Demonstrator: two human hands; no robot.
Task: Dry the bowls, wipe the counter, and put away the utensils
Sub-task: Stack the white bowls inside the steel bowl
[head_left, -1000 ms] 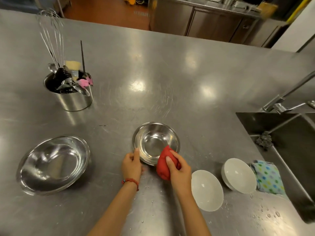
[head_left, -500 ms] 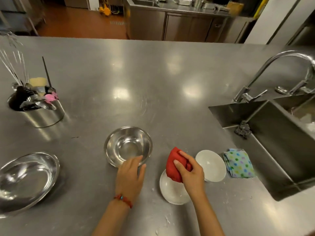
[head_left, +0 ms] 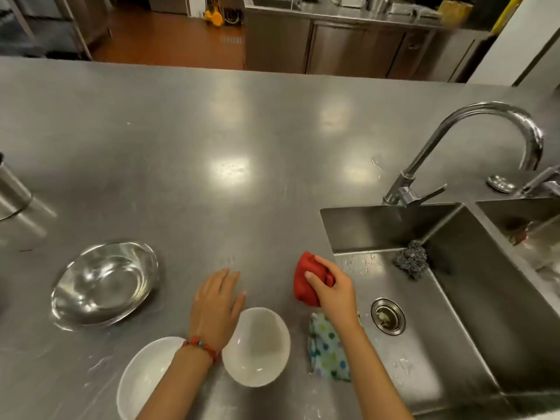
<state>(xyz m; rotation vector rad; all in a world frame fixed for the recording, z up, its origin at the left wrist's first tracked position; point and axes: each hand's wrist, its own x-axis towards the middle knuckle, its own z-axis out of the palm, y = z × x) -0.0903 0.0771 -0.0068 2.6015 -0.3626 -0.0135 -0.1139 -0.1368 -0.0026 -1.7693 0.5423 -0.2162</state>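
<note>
The person's right hand [head_left: 333, 287] is squeezing a red cloth [head_left: 306, 280] just past the white bowl [head_left: 257, 347], toward the sink [head_left: 454, 298]. The left hand [head_left: 216, 304] is hanging flat with fingers apart, right beside that bowl's left rim, so it looks nearer for holding it.

Your counter [head_left: 212, 140] was brushed steel, dull but throwing back soft patches of light, with fine scratches and a few water spots. The steel bowl [head_left: 104, 283] looked polished and mirror-bright. Your two white bowls [head_left: 257, 347] [head_left: 142, 377] seemed glazed ceramic, smooth and glossy. The red cloth [head_left: 306, 283] in your right hand [head_left: 336, 291] was soft, matt fabric; the dotted cloth [head_left: 325, 347] likewise. The tap [head_left: 472, 140] shone like chrome, and the scourer [head_left: 412, 262] was rough wire wool
</note>
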